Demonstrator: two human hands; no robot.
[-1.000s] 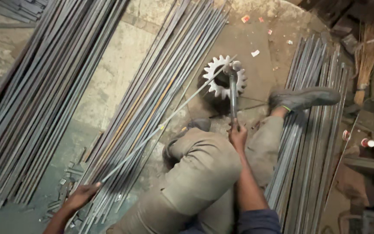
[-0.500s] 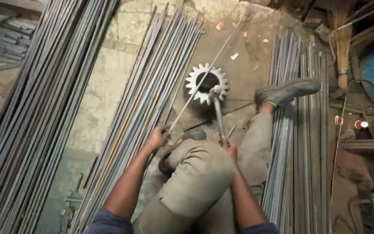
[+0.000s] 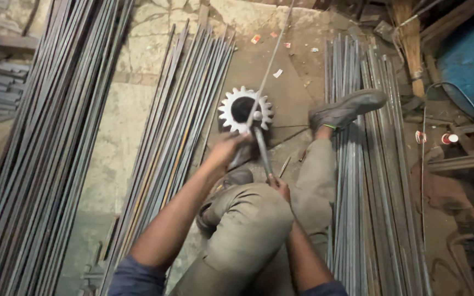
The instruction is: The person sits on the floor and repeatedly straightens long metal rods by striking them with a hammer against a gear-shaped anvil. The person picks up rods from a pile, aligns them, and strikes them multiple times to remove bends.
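Note:
I sit on the floor with a toothed metal gear wheel (image 3: 245,109) lying flat in front of my knees. My left hand (image 3: 230,147) grips a thin steel rod (image 3: 270,66) just below the gear; the rod runs up and away past the gear toward the top of the view. My right hand (image 3: 278,185) holds the lower end of a short thick metal bar (image 3: 261,147) whose top sits at the gear's rim. My bent knee (image 3: 253,219) lies between the two arms.
Bundles of long steel rods lie on the floor at the left (image 3: 45,137), centre (image 3: 185,115) and right (image 3: 368,181). My shoe (image 3: 346,108) rests on the right bundle. A blue drum (image 3: 470,60) and a broom (image 3: 410,38) stand at the upper right.
My left hand has slid up the thin rod from the lower left to just beside the gear. The rod has swung more upright. The right hand stays on the bar.

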